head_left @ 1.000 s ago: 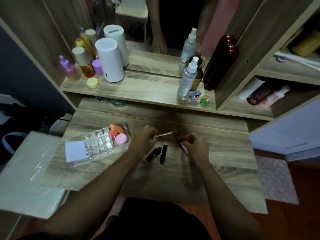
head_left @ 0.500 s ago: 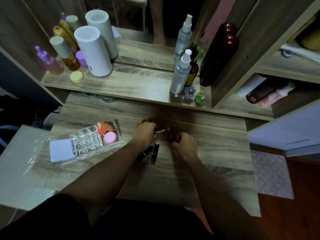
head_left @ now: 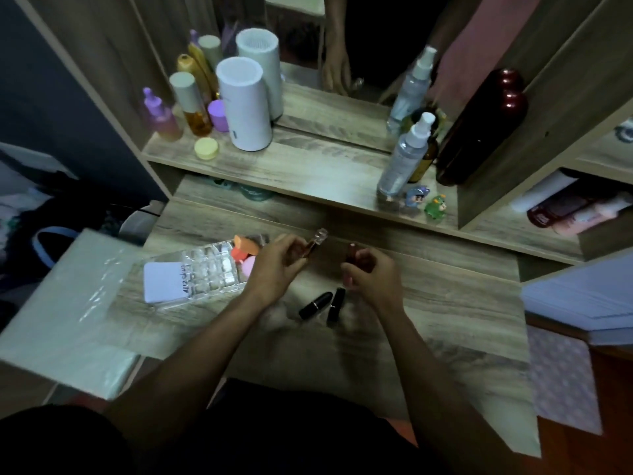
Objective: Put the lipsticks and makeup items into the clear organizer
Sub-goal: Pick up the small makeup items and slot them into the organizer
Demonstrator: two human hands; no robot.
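Note:
A clear organizer (head_left: pixel 202 275) lies on the left of the wooden table, with a white card (head_left: pixel 162 282) on its near end and orange and pink sponges (head_left: pixel 244 252) at its far end. My left hand (head_left: pixel 274 269) is shut on a slim lip tube with a clear cap (head_left: pixel 314 244), held tilted just right of the organizer. My right hand (head_left: pixel 371 274) is shut on a dark red lipstick (head_left: pixel 351 252), mostly hidden by the fingers. Two black lipsticks (head_left: pixel 315 305) (head_left: pixel 335 306) lie side by side on the table below my hands.
A raised shelf behind holds a white cylinder (head_left: pixel 244 104), coloured bottles (head_left: pixel 188 104), a yellow lid (head_left: pixel 206 148), spray bottles (head_left: pixel 406 156), a dark red bottle (head_left: pixel 479 132) and two small figurines (head_left: pixel 426 202). A mirror stands behind. A plastic-wrapped box (head_left: pixel 68 310) sits at the left.
Both hands have lifted off the table, each holding an item. The left hand now holds the lip tube tilted up, nearer the organizer.

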